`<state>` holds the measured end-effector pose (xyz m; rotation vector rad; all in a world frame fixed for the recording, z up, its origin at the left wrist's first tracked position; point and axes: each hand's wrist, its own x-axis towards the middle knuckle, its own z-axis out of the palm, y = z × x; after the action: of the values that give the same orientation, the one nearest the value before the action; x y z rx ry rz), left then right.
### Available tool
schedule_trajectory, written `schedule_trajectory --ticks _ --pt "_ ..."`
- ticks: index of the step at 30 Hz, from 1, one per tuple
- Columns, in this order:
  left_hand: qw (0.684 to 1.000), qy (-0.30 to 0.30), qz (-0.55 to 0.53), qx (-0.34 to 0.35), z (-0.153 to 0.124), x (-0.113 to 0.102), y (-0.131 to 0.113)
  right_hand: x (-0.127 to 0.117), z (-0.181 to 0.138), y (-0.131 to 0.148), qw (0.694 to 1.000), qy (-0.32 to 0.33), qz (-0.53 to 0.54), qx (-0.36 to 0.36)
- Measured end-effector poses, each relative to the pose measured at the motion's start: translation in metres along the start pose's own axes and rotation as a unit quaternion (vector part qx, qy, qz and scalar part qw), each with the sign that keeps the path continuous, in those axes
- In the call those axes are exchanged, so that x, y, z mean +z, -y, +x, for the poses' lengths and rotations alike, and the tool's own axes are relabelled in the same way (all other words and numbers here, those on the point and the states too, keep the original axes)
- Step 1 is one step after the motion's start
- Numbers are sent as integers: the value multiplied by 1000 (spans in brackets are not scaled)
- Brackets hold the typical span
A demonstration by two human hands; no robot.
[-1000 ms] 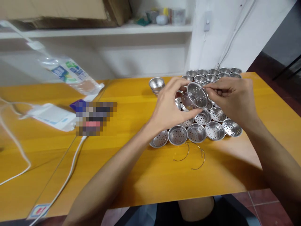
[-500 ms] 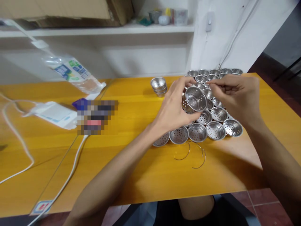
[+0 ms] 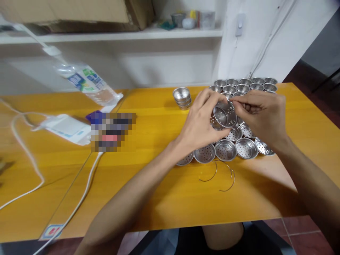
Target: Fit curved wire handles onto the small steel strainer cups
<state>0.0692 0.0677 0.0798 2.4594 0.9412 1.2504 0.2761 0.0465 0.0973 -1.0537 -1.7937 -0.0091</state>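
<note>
Hands (image 3: 198, 118) at tilted cup (image 3: 225, 115), well inside table edge (image 3: 186, 223), open room leftward

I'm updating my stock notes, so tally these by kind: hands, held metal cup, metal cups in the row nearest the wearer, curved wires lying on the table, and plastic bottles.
Hands: 2
Held metal cup: 1
Nearest-row metal cups: 5
Curved wires: 3
Plastic bottle: 1
Total: 12
</note>
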Motion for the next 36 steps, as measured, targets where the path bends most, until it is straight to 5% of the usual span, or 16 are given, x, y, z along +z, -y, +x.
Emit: schedule_trajectory --ticks 7,20,25,30,36 --pt "998 -29 -46 -22 -2 6 5 5 -3 1 999 -18 -26 16" --pt "1000 11 -9 -2 -2 7 7 11 -8 -1 996 -26 32 76" --pt "1000 2 -2 1 0 6 9 8 -5 0 983 51 130 123" --pt "1000 -2 -17 -14 3 -1 12 -4 3 0 972 143 160 94" --pt "997 6 -70 -30 4 -5 17 -4 7 -4 975 161 145 49"
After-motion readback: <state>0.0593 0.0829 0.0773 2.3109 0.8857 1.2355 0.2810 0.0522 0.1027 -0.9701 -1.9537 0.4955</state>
